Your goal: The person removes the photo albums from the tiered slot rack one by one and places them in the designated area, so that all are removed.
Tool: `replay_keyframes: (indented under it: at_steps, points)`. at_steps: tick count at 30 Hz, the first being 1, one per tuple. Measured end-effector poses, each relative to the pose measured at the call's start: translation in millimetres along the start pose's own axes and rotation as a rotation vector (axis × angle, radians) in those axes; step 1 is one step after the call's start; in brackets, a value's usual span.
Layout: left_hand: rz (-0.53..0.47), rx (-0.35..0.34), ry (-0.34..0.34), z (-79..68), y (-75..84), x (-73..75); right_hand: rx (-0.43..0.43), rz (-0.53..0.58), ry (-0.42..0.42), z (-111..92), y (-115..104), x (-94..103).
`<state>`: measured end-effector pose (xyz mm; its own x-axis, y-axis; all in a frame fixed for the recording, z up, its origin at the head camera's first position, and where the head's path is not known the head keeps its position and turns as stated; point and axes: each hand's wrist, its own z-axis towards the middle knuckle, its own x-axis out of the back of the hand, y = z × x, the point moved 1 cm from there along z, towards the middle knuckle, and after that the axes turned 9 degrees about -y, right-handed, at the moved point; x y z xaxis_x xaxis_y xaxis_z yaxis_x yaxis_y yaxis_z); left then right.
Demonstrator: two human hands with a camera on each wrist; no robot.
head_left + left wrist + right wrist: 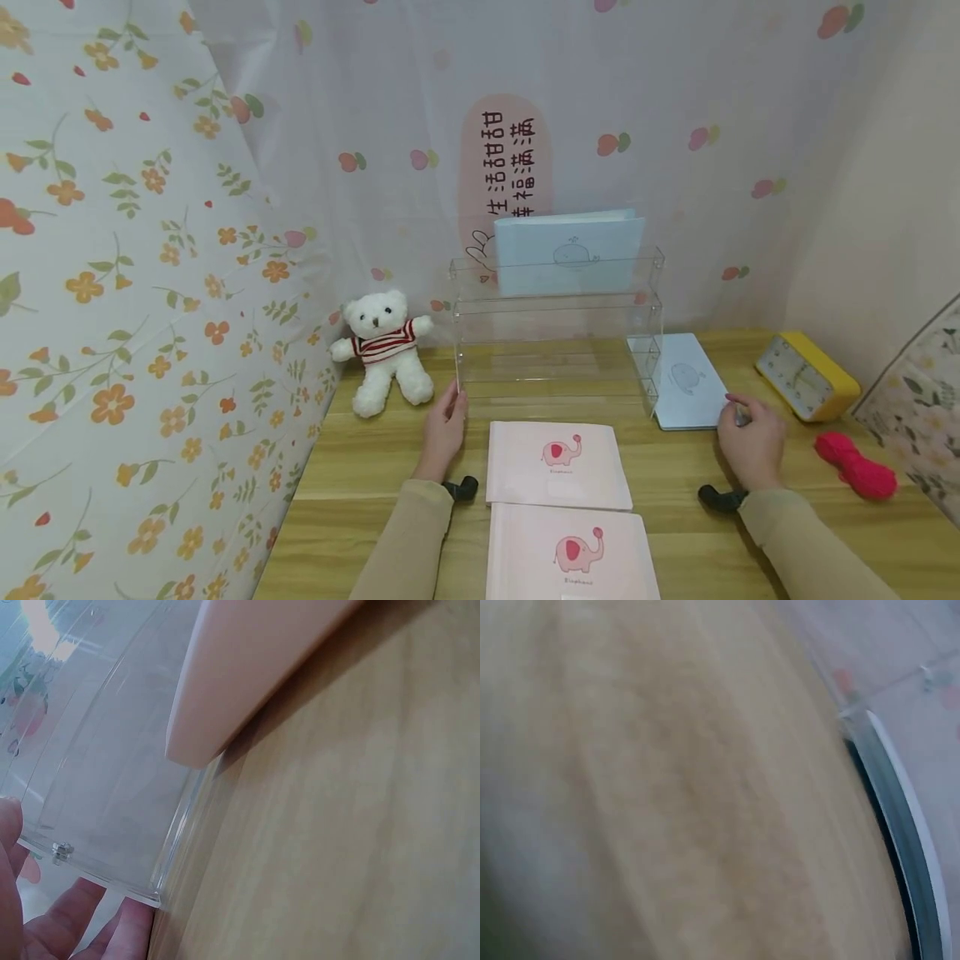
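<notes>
A person's left hand [446,429] holds a clear acrylic rack [557,342] by its side, apparently to steady it, while the right hand [753,440], grip unclear, meets a blue whale-print booklet [686,379] lying on the table [367,508].

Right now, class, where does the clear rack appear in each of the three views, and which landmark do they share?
Head: the clear rack stands just right of centre.
Left wrist: it fills much of the left side, up to the top edge.
Right wrist: only a small part shows, at upper right.
Shared landmark: the wooden tabletop.
</notes>
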<state>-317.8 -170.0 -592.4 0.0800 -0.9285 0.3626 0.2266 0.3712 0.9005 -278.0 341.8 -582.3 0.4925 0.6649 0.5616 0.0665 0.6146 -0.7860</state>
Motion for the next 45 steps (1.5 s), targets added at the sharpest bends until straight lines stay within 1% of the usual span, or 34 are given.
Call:
replay_keyframes:
  at_steps: [3, 6, 8, 12, 14, 15, 16, 18, 21, 22, 23, 25, 27, 29, 30, 32, 38, 41, 42, 44, 45]
  points:
    - [-0.016, 0.032, -0.015, -0.3, 0.9, 0.5, 0.05, 0.024, 0.033, 4, -16, -1.4]
    - [-0.052, 0.06, -0.03, -1.0, 2.0, 1.7, 0.109, 0.063, 0.027, 11, -41, -3.0]
    - [-0.065, 0.072, -0.033, -1.0, 1.4, 2.1, 0.123, 0.089, -0.014, 16, -60, -1.8]
    - [-0.059, 0.059, -0.031, -1.0, 2.5, 1.9, 0.142, 0.115, -0.097, 29, -102, 7.5]
    - [-0.05, 0.04, -0.022, -1.0, 4.0, 1.8, 0.128, 0.128, -0.136, 38, -124, 13.8]
    - [-0.043, 0.014, -0.012, 0.2, 2.1, 1.7, 0.121, 0.141, -0.161, 42, -134, 16.7]
    - [-0.038, 0.006, -0.006, 0.3, 2.9, 1.9, 0.111, 0.16, -0.187, 47, -143, 19.0]
    - [-0.027, -0.004, 0.006, -0.1, 4.7, 2.3, 0.097, 0.178, -0.238, 57, -160, 23.2]
    - [-0.023, -0.001, 0.006, -0.2, 5.4, 3.4, 0.081, 0.208, -0.31, 71, -184, 29.3]
    - [-0.026, 0.017, 0.0, -1.7, 8.8, 3.6, 0.089, 0.208, -0.324, 75, -192, 31.2]
    - [-0.03, -0.005, 0.0, -0.1, 3.6, 3.8, 0.105, 0.205, -0.336, 80, -199, 32.7]
    - [-0.034, 0.003, 0.001, -0.3, 3.9, 3.8, 0.137, 0.196, -0.361, 89, -214, 34.4]
    - [-0.039, 0.016, 0.001, -0.3, 5.0, 3.2, 0.191, 0.173, -0.374, 98, -229, 34.4]
    - [-0.04, 0.037, -0.006, -0.1, 5.7, 1.7, 0.236, 0.143, -0.38, 106, -241, 33.3]
    - [-0.034, 0.07, -0.011, -1.6, 11.3, 0.8, 0.246, 0.126, -0.382, 109, -247, 32.3]
    - [-0.025, 0.081, -0.02, -0.7, 11.1, 0.3, 0.27, 0.102, -0.384, 114, -258, 29.4]
    - [-0.019, 0.101, -0.001, -0.3, 6.1, -0.4, 0.238, 0.074, -0.462, 123, -287, 18.9]
    - [-0.023, 0.076, -0.007, -0.8, 4.8, 0.6, 0.244, 0.053, -0.462, 124, -300, 15.3]
    - [-0.024, 0.044, -0.005, 0.3, -0.3, 0.5, 0.25, 0.043, -0.458, 124, -304, 14.3]
    - [-0.029, 0.005, -0.004, -0.5, -1.3, 1.3, 0.262, 0.036, -0.451, 123, -310, 11.8]
    - [-0.025, -0.015, -0.001, 0.9, -6.3, 1.3, 0.272, 0.037, -0.444, 123, -313, 10.2]
